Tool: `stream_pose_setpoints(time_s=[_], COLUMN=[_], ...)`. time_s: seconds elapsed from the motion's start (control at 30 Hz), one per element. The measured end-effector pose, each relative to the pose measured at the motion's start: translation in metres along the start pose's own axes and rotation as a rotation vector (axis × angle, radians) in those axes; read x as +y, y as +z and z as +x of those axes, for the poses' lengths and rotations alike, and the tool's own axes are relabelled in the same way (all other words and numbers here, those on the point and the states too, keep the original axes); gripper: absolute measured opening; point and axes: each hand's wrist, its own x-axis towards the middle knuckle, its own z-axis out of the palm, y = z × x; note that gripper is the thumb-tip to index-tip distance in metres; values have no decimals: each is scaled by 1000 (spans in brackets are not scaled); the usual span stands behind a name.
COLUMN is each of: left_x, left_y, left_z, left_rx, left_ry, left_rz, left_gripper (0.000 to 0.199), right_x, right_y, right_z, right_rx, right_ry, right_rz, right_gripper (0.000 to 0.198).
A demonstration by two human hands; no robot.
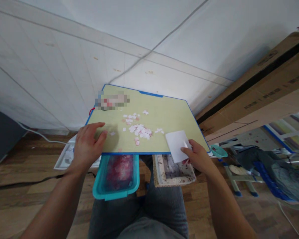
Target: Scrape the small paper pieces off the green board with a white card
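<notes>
My left hand [88, 144] rests palm down on the near left corner of a small yellow-green table with a blue rim [164, 109], fingers spread, holding nothing. My right hand [196, 156] pinches a white card [177, 144] at the table's near right edge. A loose heap of several small white and pink paper bits [139, 130] lies in the middle of the table, between the two hands. One stray bit [112, 133] lies just right of my left thumb.
A teal tub with pink contents [119, 174] and a stained white tray [173, 169] sit on my lap under the table's front edge. Large cardboard boxes [264, 96] lean at the right. White wall and cable behind; wooden floor, clutter at right.
</notes>
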Motion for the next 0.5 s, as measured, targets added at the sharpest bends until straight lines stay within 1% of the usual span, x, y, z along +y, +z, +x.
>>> stream_pose_setpoints(time_s=[0.07, 0.1, 0.17, 0.2, 0.23, 0.27, 0.3, 0.37, 0.43, 0.5], left_x=[-1, -1, -2, -2, -2, -2, -1, 0, 2, 5], left_y=[0, -1, -2, -3, -4, -4, -5, -6, -5, -4], left_z=[0, -1, -1, -1, -1, -1, -1, -1, -1, -1], left_rx=[29, 39, 53, 58, 59, 57, 53, 50, 60, 88], left_ry=[-29, -43, -66, -78, -89, -101, -109, -112, -110, -135], left_rz=[-15, -22, -32, -34, -34, -33, -31, -30, -31, -31], left_gripper=[34, 33, 32, 32, 32, 32, 33, 33, 32, 30], right_x=[-36, -54, -84, -94, -102, -108, -112, -116, -121, -131], right_y=[17, 26, 40, 45, 47, 47, 44, 35, 27, 30], right_z=[10, 19, 46, 62, 80, 97, 114, 139, 145, 131], right_rx=[-129, -232, -360, -411, -440, -444, -421, -381, -349, -352], right_ry=[-195, -282, -433, -478, -493, -485, -465, -436, -454, -513], right_rz=[34, 11, -78, -130, -170, -194, -207, -218, -206, -172], right_gripper=[20, 18, 15, 15, 16, 19, 21, 22, 21, 20])
